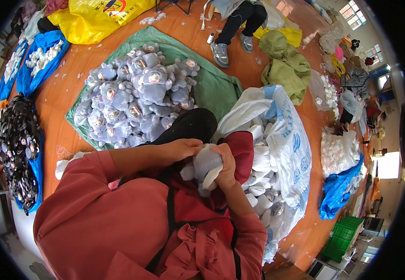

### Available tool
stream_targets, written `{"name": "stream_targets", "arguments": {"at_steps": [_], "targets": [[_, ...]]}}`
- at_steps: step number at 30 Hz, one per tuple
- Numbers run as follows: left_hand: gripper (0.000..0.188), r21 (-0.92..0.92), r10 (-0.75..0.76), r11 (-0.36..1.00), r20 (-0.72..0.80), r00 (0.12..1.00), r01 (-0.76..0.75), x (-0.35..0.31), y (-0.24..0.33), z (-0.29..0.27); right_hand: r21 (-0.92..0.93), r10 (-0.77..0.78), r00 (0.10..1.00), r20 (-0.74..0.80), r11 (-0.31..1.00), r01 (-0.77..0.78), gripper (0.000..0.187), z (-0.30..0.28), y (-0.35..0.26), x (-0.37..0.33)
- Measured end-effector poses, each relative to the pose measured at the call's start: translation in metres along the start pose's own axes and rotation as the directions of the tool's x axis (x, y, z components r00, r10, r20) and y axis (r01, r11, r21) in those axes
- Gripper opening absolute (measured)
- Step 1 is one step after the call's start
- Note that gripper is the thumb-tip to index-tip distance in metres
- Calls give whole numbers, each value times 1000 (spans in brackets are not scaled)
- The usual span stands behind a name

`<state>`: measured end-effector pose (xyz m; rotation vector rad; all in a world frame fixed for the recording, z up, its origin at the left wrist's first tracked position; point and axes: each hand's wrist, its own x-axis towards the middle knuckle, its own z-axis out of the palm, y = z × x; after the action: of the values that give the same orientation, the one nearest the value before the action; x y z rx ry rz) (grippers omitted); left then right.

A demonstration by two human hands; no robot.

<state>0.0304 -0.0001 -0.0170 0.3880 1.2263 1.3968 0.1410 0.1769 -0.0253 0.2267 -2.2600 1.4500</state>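
Note:
Over my lap I hold a small grey plush toy (206, 162) with a white part along its right side. My right hand (227, 163) wraps round its right side, fingers closed on it. At the toy's upper left, my left hand (187, 150) is closed in a pinch; whether it grips the plush or some small thing is hard to make out. Ahead of my knees lies a heap of grey plush toys (153, 81) on a green sheet (216, 86). By my right leg, an open white woven sack (291, 154) holds white and grey plush pieces (261, 179).
At far left, black plush toys (18, 144) are piled on blue sheeting. A yellow bag (90, 21) lies at the back. Another person's shoes (220, 55) stand beyond the green sheet, near an olive sack (284, 65). A green crate (343, 238) sits at lower right.

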Motion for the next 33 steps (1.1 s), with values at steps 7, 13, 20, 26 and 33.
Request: {"name": "stream_targets", "arguments": {"at_steps": [7,13,20,26,33], "targets": [[19,231,-34,971,-88,996,53,-7,4,0,24,-46,998,33,999,45,54,0,2,-10],[29,579,129,813,-95,987,-51,-13,24,-17,124,-21,988,150,992,3,55,-12,-2,-17],[33,597,197,789,-22,980,-145,-22,42,-24,13,30,998,-51,999,-29,47,-13,-7,-25],[33,679,377,581,264,888,-449,-42,49,4,-24,154,954,-258,986,-165,49,4,-9,-31],[32,707,485,291,472,736,-645,-41,40,24,220,218,929,-298,963,-155,43,18,0,-39]]}}
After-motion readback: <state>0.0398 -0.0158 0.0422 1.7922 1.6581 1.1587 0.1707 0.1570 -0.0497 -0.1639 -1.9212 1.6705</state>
